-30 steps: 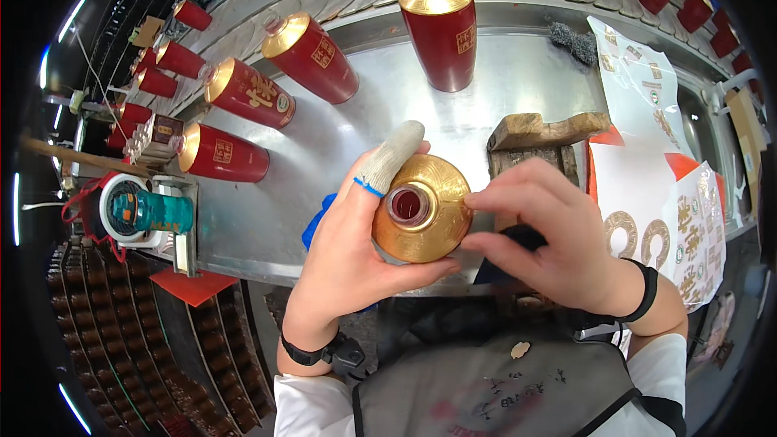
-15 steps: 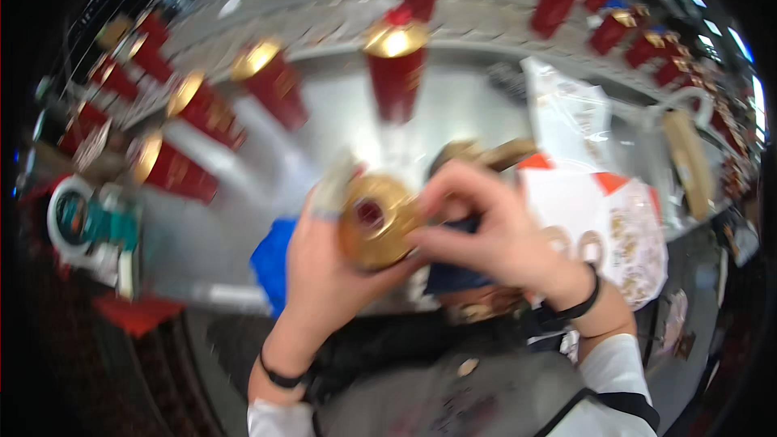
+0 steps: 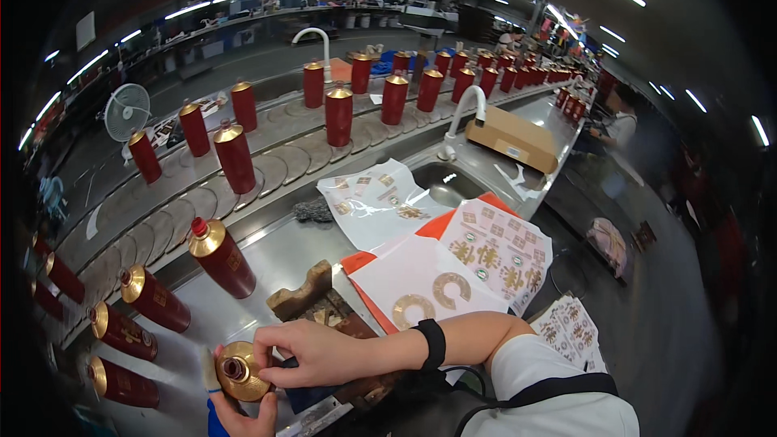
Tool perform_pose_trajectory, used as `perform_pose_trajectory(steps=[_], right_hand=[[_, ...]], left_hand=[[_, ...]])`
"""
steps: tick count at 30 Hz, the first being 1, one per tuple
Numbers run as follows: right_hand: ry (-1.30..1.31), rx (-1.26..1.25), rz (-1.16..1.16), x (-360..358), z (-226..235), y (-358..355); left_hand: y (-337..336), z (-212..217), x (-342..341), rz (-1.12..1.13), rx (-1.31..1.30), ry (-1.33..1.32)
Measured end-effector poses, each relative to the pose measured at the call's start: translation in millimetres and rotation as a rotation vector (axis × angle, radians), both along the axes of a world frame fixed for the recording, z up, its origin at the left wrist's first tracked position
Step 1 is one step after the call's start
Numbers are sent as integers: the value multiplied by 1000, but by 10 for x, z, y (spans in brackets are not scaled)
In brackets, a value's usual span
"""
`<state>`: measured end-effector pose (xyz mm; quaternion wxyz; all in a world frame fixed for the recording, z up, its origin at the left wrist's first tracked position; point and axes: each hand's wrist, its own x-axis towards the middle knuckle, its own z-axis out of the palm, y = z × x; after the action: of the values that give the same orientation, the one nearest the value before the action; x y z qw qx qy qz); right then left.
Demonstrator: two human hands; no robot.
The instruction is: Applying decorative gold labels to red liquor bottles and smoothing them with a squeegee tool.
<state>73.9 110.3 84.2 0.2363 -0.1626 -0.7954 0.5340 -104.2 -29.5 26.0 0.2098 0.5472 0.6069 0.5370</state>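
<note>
My left hand (image 3: 235, 417) is closed around a bottle with a gold shoulder (image 3: 250, 387) and an open neck, turned up toward me. A pale cover with a blue band sits on one finger of that hand. Thumb and fingers of my right hand (image 3: 312, 350) are pinched together at the right side of the gold shoulder; what they hold, if anything, I cannot make out. Right of the hands lies a white sheet with gold ring-shaped decals (image 3: 413, 309). A notched wooden block (image 3: 301, 293) stands just beyond my right hand.
Red bottles with gold shoulders (image 3: 225, 263) stand at the left of the metal worktop. More red bottles (image 3: 338, 117) line a conveyor of round plates behind. Printed decal sheets (image 3: 495, 252), a white faucet (image 3: 465, 117), a sink (image 3: 450, 186) and a cardboard box (image 3: 511, 139) lie to the right.
The view has swung up and to the right, so the hands now appear at lower left. My left hand still holds the bottle, with my right hand at its shoulder.
</note>
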Motion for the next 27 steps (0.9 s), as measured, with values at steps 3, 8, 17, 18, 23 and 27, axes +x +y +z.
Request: perform_pose_trajectory(steps=[3,8,17,18,23,27], right_hand=[[71,13,-74,21,-9,-61],[18,91,-165,-4,-140,-27],[-52,-348,-111,-22,-108,15],[-59,-312,-112,-12,-88,1],[-47,-299,-134,-17,-51,-49],[-26,-112,-128,-36,-42,-52]], left_hand=[[54,12,58,51,90,-56],[124,-191,205,176,173,-112],[97,-209,103,-17,212,-93],[92,-184,85,-68,201,-196],[88,-127,53,-197,199,-705],[116,-116,149,-153,188,-627]])
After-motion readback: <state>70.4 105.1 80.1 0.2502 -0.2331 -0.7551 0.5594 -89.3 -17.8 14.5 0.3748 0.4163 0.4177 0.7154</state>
